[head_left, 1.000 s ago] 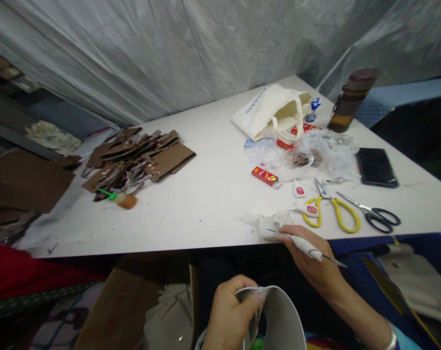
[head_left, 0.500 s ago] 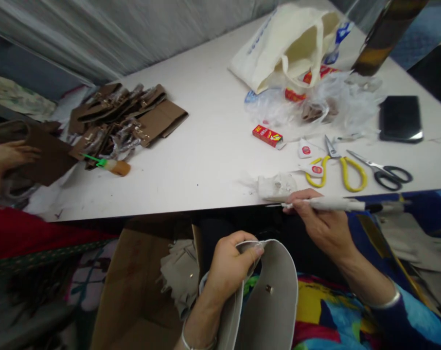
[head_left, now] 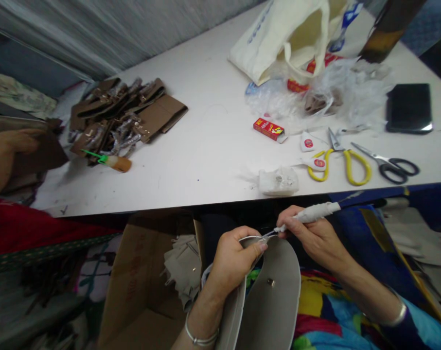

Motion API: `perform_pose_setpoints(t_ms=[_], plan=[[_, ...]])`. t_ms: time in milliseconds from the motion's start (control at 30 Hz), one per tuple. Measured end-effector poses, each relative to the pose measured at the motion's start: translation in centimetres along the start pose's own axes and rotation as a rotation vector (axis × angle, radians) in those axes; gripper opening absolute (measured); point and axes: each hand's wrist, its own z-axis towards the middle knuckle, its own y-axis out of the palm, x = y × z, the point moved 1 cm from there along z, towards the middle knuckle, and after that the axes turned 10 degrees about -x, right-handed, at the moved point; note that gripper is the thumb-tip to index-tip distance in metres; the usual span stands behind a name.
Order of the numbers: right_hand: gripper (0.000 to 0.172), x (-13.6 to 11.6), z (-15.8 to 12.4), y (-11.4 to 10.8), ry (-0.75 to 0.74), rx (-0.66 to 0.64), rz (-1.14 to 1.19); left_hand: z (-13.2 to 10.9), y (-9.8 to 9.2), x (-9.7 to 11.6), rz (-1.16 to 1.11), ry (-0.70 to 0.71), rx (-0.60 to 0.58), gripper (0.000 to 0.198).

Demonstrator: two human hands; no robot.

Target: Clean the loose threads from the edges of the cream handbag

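Observation:
My left hand (head_left: 235, 260) pinches the upper edge of a grey leather-like piece (head_left: 273, 311), which hangs curved below it and bears a small metal clasp. Closed around a white-wrapped tool (head_left: 317, 212), my right hand (head_left: 311, 238) is just right of my left. The tool's thin metal tip meets the edge of the grey piece beside my left thumb. A dark cord trails from the tool's back end. Near the table edge, above my hands, lies a white block (head_left: 278, 182).
Yellow-handled scissors (head_left: 358, 167), black-handled scissors (head_left: 397, 169), a red box (head_left: 269, 130), a cloth bag (head_left: 266, 48) and a black device (head_left: 410, 108) lie on the table (head_left: 191, 160). Brown pieces (head_left: 162, 114) are at left, near another person's hand (head_left: 5, 153). Below stands a cardboard box (head_left: 127, 287).
My right hand has moved down and left, bringing the tool's tip from the table edge to the grey piece. The other person's hand has shifted with its brown piece.

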Motion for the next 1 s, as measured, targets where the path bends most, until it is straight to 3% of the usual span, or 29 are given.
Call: perform_pose_setpoints(t_ms=[400,633,867,1000], plan=[[0.044,-1.9,1.0,-0.2,-0.096,-0.127,-0.292,-0.3,0.0,-0.3,-0.007,0.018,0.014,0.013],[0.045,-2.2,1.4,-0.2,-0.09,-0.22,-0.324,-0.4,0.3,-0.6,-0.051,0.039,0.039,0.013],[0.044,-2.6,0.7,0.7,-0.021,-0.21,-0.349,-0.8,1.1,-0.6,-0.145,0.027,0.053,0.012],[0.053,-1.6,-1.2,1.3,-0.023,-0.041,-0.358,-1.9,1.9,-1.3,-0.22,-0.035,0.124,0.007]])
